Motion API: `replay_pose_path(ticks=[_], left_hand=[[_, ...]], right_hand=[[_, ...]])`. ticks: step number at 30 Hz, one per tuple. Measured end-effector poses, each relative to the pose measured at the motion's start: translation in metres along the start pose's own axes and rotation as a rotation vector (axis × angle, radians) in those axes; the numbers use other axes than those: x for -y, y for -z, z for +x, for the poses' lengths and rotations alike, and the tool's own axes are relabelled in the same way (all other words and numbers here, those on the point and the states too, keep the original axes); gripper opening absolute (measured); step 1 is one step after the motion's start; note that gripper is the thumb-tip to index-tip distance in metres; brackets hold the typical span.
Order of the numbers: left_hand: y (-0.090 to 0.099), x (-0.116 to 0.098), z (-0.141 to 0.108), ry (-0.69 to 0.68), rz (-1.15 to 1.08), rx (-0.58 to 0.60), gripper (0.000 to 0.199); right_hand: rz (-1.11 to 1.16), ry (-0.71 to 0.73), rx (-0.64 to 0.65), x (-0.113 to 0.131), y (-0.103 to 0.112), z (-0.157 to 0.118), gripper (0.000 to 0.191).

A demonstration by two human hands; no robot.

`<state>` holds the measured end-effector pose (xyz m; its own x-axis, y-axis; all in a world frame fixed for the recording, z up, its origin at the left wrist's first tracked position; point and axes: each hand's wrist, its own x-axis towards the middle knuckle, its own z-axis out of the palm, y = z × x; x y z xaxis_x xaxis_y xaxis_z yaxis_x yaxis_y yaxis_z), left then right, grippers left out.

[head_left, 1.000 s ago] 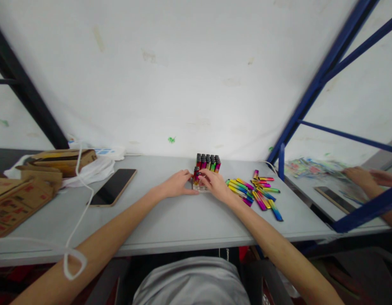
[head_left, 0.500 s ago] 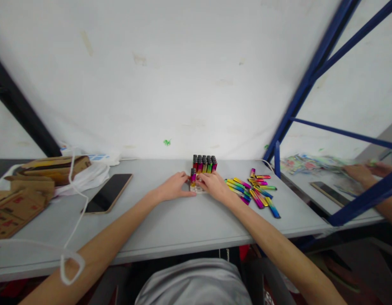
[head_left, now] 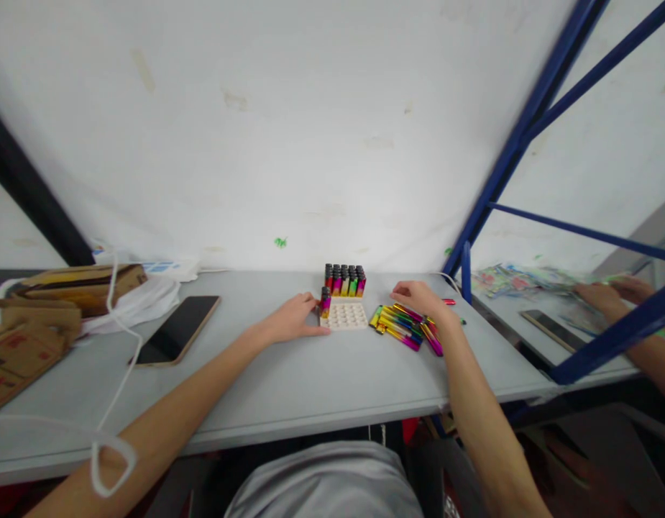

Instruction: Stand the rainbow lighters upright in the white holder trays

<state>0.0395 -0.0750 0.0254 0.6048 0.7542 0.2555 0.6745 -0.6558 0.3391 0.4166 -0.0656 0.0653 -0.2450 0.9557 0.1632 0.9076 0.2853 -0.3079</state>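
Across the grey bench (head_left: 321, 381), loose lighters (head_left: 400, 327) sprawl toward the right edge; the right hand (head_left: 418, 296) is over them, fingers curled, grip impossible to tell! The left hand (head_left: 292, 319), thumb and fingers spread, flanks the pale tray (head_left: 347, 314); upright lighters (head_left: 346, 284) line the back edge.

The loose lighters (head_left: 397, 333) on the right had a glossy, metallic-looking finish; the tray (head_left: 347, 316) looked like matt plastic. The tabletop (head_left: 321, 381) was smooth, the left-hand phone (head_left: 177, 331) glassy, the box (head_left: 30, 349) matt cardboard, the frame (head_left: 505, 169) painted metal.
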Motion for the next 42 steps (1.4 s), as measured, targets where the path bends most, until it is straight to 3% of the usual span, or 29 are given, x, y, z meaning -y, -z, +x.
replay_pose_path(ticks=[5,13,26,35,42], left_hand=[[0.000,-0.001,0.000,0.001,0.009,0.001,0.066],[0.000,-0.002,0.000,0.002,0.019,0.003,0.068],[0.001,-0.001,0.000,0.003,0.019,0.002,0.065],[0.002,-0.002,0.000,0.009,0.010,0.006,0.062],[0.000,-0.001,0.000,0.010,0.008,-0.004,0.065]], right_hand=[[0.176,0.010,0.192,-0.006,0.003,-0.006,0.029],[0.139,0.018,0.300,0.002,0.006,-0.008,0.036],[0.076,0.103,0.075,0.019,-0.005,-0.002,0.023],[0.132,0.132,-0.263,0.028,-0.011,0.001,0.039],[0.206,0.089,-0.313,0.047,-0.035,0.011,0.036]])
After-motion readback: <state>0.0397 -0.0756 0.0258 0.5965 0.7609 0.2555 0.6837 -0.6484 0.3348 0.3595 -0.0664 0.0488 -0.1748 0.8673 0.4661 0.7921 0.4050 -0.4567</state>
